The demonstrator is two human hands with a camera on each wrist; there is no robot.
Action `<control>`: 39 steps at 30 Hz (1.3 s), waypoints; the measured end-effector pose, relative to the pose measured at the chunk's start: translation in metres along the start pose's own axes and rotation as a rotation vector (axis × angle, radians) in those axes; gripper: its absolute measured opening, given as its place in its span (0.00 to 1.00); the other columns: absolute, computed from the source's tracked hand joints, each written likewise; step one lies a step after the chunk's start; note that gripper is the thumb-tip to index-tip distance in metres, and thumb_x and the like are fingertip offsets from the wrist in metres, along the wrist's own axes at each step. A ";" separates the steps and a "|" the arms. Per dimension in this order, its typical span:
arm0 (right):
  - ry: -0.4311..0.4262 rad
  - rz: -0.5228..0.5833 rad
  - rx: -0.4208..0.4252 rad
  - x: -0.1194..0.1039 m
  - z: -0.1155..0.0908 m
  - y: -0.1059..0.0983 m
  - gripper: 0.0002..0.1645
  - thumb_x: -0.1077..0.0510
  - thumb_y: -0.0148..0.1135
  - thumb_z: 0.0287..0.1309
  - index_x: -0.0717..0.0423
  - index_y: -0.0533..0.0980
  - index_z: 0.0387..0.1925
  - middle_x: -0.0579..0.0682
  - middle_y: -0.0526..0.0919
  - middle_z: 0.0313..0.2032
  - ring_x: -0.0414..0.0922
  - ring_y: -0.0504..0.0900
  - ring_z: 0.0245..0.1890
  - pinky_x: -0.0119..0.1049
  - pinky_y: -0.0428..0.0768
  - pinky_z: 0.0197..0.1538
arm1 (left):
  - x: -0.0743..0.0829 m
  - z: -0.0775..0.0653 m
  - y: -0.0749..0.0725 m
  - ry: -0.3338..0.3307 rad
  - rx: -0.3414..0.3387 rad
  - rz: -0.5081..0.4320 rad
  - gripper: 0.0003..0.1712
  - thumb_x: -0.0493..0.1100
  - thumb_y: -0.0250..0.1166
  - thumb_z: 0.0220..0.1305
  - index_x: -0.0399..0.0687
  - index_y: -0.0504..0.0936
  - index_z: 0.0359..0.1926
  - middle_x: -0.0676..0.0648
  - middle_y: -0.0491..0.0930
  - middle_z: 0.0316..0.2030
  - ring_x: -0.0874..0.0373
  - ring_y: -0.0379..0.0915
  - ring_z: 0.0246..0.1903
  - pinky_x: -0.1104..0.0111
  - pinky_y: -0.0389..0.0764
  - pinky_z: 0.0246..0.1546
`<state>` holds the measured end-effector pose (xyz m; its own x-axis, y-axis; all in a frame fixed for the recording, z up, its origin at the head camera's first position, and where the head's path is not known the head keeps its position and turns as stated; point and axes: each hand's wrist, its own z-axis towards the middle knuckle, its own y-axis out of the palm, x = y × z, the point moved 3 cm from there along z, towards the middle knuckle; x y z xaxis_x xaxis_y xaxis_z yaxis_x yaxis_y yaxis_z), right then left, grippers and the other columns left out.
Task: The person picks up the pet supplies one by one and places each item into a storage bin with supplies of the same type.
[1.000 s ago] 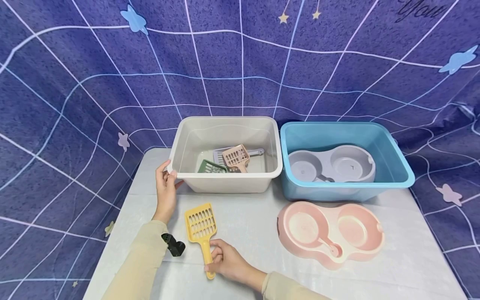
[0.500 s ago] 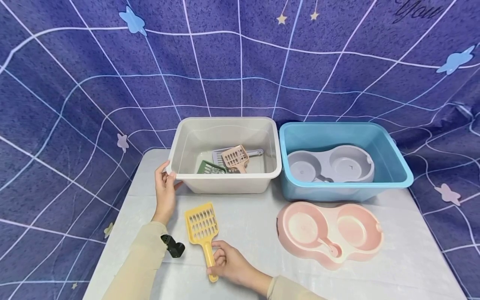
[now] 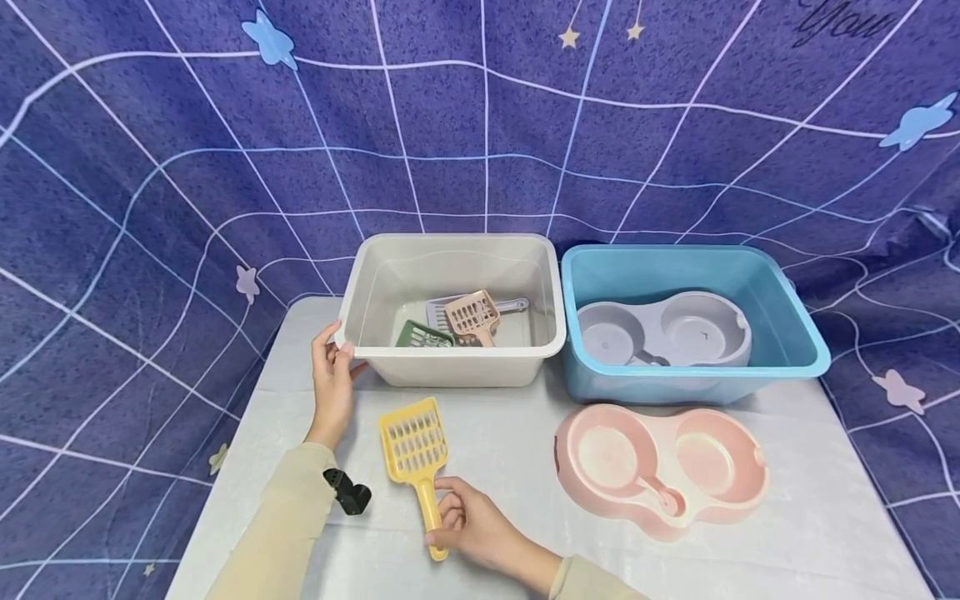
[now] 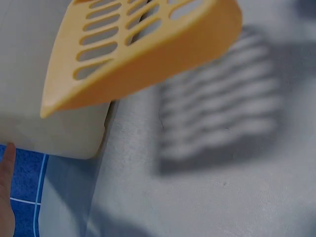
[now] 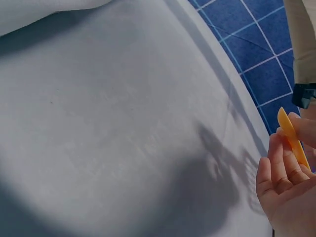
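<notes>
My right hand [image 3: 476, 525] pinches the handle of a yellow litter scoop [image 3: 414, 440] between thumb and fingers. The slotted head points away from me; in the left wrist view, the scoop [image 4: 133, 54] hangs above the table, its striped shadow apart from it. My left hand [image 3: 332, 387] holds the front left corner of a light grey litter box [image 3: 453, 367], some fingers below the rim. Inside the box lie a green scoop [image 3: 423, 335], a beige scoop [image 3: 472, 313] and a pale lilac scoop [image 3: 513, 306], overlapping each other.
To the right of the grey box stands a blue litter box [image 3: 693, 383] with a grey double pet bowl [image 3: 701, 333] inside. In front of it lies a pink double pet bowl [image 3: 663, 471]. A patterned blue curtain [image 3: 480, 117] hangs behind the table [image 3: 502, 442].
My right hand has shifted slightly right with the yellow scoop, whose head now tilts a little and sits farther right. The left hand stays at the box corner.
</notes>
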<state>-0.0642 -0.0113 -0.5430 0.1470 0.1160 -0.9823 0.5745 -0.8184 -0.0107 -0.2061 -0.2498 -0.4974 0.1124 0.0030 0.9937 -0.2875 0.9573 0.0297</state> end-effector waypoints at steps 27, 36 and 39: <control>-0.079 -0.039 0.012 -0.027 -0.013 -0.019 0.40 0.65 0.74 0.51 0.63 0.66 0.65 0.42 0.77 0.33 0.32 0.72 0.29 0.24 0.75 0.35 | -0.003 0.001 0.000 -0.003 0.017 -0.001 0.26 0.41 0.44 0.79 0.52 0.54 0.74 0.38 0.65 0.57 0.54 0.69 0.55 0.47 0.72 0.60; -0.101 -0.049 0.034 -0.037 -0.020 -0.022 0.39 0.64 0.75 0.51 0.61 0.67 0.64 0.42 0.77 0.33 0.34 0.73 0.32 0.27 0.76 0.39 | -0.002 0.000 0.001 -0.001 0.022 -0.007 0.26 0.41 0.44 0.79 0.50 0.55 0.74 0.38 0.66 0.57 0.49 0.68 0.56 0.48 0.73 0.59; -0.114 -0.073 0.030 -0.039 -0.024 -0.022 0.39 0.63 0.74 0.52 0.60 0.68 0.64 0.41 0.78 0.34 0.33 0.75 0.32 0.29 0.78 0.42 | -0.003 0.001 0.001 -0.002 0.018 -0.011 0.26 0.40 0.44 0.79 0.50 0.54 0.74 0.37 0.65 0.58 0.49 0.68 0.57 0.48 0.73 0.60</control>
<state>-0.0636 0.0154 -0.4996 0.0123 0.1128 -0.9935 0.5557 -0.8268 -0.0871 -0.2077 -0.2495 -0.5005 0.1134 -0.0078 0.9935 -0.3034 0.9519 0.0422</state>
